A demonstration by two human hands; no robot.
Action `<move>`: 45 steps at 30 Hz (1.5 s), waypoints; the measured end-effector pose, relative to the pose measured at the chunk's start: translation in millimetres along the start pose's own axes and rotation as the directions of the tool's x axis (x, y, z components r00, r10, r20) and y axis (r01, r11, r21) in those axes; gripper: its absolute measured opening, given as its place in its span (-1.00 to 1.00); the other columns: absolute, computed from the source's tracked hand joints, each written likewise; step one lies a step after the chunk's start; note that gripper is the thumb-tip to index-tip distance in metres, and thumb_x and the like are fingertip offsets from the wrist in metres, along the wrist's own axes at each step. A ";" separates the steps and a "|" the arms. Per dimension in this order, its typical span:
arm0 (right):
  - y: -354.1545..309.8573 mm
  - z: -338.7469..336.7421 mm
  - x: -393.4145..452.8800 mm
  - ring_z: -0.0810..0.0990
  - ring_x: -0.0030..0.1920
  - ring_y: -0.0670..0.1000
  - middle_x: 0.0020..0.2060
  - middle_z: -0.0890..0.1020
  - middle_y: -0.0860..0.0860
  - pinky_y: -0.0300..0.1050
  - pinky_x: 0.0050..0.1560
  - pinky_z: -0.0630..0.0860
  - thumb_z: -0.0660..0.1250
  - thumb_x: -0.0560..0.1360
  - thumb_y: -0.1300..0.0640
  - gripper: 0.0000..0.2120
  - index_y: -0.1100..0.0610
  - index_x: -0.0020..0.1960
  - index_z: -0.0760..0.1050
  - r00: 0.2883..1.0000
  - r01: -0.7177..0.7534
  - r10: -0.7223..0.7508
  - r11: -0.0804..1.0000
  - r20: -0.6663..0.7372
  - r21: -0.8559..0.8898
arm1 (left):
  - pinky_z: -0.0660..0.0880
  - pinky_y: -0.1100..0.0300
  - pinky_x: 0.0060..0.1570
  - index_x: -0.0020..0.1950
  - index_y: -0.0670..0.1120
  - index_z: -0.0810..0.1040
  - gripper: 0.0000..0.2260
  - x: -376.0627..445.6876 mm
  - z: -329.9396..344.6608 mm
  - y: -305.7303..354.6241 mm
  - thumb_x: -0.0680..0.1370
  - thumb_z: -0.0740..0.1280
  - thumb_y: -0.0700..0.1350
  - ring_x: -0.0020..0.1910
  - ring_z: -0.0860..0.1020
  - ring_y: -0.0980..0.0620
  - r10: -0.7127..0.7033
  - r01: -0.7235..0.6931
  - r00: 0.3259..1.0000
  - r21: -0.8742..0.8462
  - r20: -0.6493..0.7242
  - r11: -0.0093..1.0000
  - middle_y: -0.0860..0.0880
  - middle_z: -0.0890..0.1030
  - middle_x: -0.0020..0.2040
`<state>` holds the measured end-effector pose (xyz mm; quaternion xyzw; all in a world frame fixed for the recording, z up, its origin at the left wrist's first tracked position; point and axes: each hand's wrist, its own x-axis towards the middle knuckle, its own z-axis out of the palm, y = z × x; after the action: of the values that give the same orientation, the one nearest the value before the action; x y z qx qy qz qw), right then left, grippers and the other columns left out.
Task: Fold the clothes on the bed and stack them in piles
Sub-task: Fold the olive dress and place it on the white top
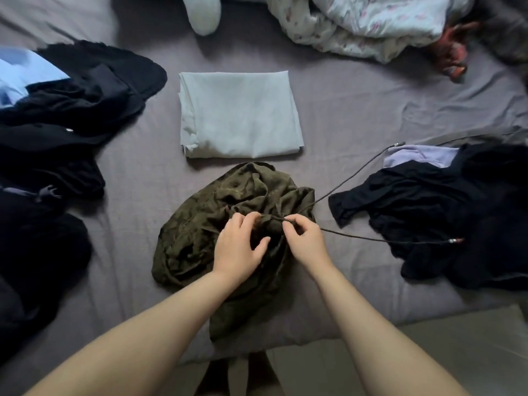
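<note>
At the frame's centre, the left hand (238, 247) grips the olive garment (228, 212) while the right hand (303, 238) pinches its cord (385, 240); best to free the cord fully, then spread the cloth flat.

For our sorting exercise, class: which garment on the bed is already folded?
The pale grey-blue cloth, a flat rectangle in the middle of the bed. The olive-green drawstring garment beneath both hands and the dark clothes heaps at left and right lie crumpled.

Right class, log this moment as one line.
left hand: grips crumpled olive-green garment | right hand: pinches its dark drawstring cord | folded pale grey cloth: lies beyond
</note>
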<state>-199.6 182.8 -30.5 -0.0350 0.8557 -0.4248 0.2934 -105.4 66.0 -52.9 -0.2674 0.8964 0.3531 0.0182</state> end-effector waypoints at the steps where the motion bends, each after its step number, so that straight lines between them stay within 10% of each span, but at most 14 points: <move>1: -2.9 -2.5 -1.5 0.54 -0.10 -0.12 -0.21 0.58 -0.20 -0.28 -0.04 0.42 0.30 0.53 0.19 -0.90 0.02 -0.07 0.56 0.999 0.030 -0.030 0.999 0.046 -0.010 | 0.46 0.04 0.03 0.36 -0.03 0.44 -0.52 0.1 1.1 4.8 0.45 0.41 -0.01 0.03 0.47 -0.06 0.011 -0.011 1.000 0.012 0.028 1.000 -0.06 0.45 0.00; 6: -3.7 -9.9 -7.0 0.46 -0.28 -0.12 -0.27 0.56 -0.10 -0.16 -0.15 0.47 0.44 0.43 0.12 -0.86 -0.06 -0.21 0.50 0.987 0.155 -0.144 0.974 0.073 -0.167 | 0.40 0.04 -0.02 0.05 -0.11 0.61 -0.79 6.7 -3.4 17.9 0.43 0.39 -0.15 0.04 0.49 -0.14 0.009 -0.009 1.000 0.024 -0.005 1.000 -0.10 0.51 -0.01; 10: -3.6 -13.9 -13.8 0.42 -0.06 -0.04 -0.20 0.38 -0.13 -0.12 -0.13 0.37 0.38 0.40 0.15 -0.87 0.01 -0.12 0.44 0.986 0.122 -0.163 0.868 -0.043 -0.482 | 0.41 0.11 -0.16 -0.02 -0.04 0.50 -0.85 1.0 -21.9 16.0 0.48 0.39 -0.05 -0.09 0.52 0.02 0.011 -0.003 0.995 -0.088 0.096 0.996 0.08 0.55 -0.14; 17: -7.1 -11.6 -39.7 0.54 0.00 -0.03 0.23 0.38 0.00 -0.17 -0.07 0.42 0.40 0.45 0.15 -0.56 0.08 0.29 0.39 0.960 -0.067 -0.004 0.968 -0.281 -0.241 | 0.46 0.14 -0.19 -0.03 0.01 0.58 -0.88 -15.9 -61.6 25.3 0.58 0.30 0.01 -0.21 0.56 0.07 -0.029 0.042 0.998 -0.280 0.049 0.959 0.11 0.60 -0.24; 24: -1.6 20.9 -40.1 0.40 0.36 0.11 0.39 0.37 0.06 0.01 0.31 0.41 0.40 0.41 -0.23 -0.23 0.09 0.47 0.25 0.948 -0.226 0.287 0.912 0.139 -0.341 | 0.48 0.23 -0.30 -0.07 -0.09 0.57 -0.88 -12.3 -112.1 49.9 0.61 0.26 -0.19 -0.46 0.52 0.01 -0.004 0.024 1.000 -0.681 0.030 0.732 -0.11 0.57 -0.40; 31: -41.7 47.7 -34.7 0.33 0.40 0.00 0.38 0.39 -0.01 -0.10 0.36 0.33 0.50 0.35 -0.08 -0.19 0.06 0.47 0.20 0.934 0.334 -0.266 0.888 0.239 -0.317 | 0.52 0.24 -0.13 0.01 -0.14 0.64 -0.88 -0.5 -138.7 56.5 0.59 0.30 -0.19 -0.31 0.60 0.05 0.002 -0.003 1.000 -0.750 -0.002 0.662 -0.06 0.63 -0.35; 38: -66.5 35.9 -31.1 0.35 0.39 0.11 0.35 0.44 0.08 0.01 0.40 0.17 0.29 0.52 -0.10 -0.42 0.05 0.47 0.25 0.873 0.441 -0.045 0.502 0.486 -0.744 | 0.45 0.35 -0.18 0.01 -0.17 0.66 -0.88 4.2 -168.1 73.4 0.57 0.33 -0.19 -0.32 0.55 0.19 -0.029 -0.046 0.996 -0.756 -0.086 0.653 -0.01 0.61 -0.35; 45: -46.0 -8.6 -34.2 0.46 0.23 0.12 0.18 0.53 0.03 -0.05 0.15 0.37 0.18 0.55 -0.06 -0.68 0.04 0.21 0.50 0.932 0.345 0.022 0.256 0.362 -0.903 | 0.50 0.07 0.13 0.01 0.01 0.67 -0.88 7.1 -182.2 44.9 0.56 0.35 -0.06 0.02 0.58 0.11 -0.118 -0.064 0.946 -0.529 -0.303 0.846 0.05 0.66 -0.03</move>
<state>-184.7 170.2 24.1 -0.3570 0.8723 0.1589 0.2938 -105.1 -27.2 110.2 -0.3290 0.7499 0.5383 -0.1992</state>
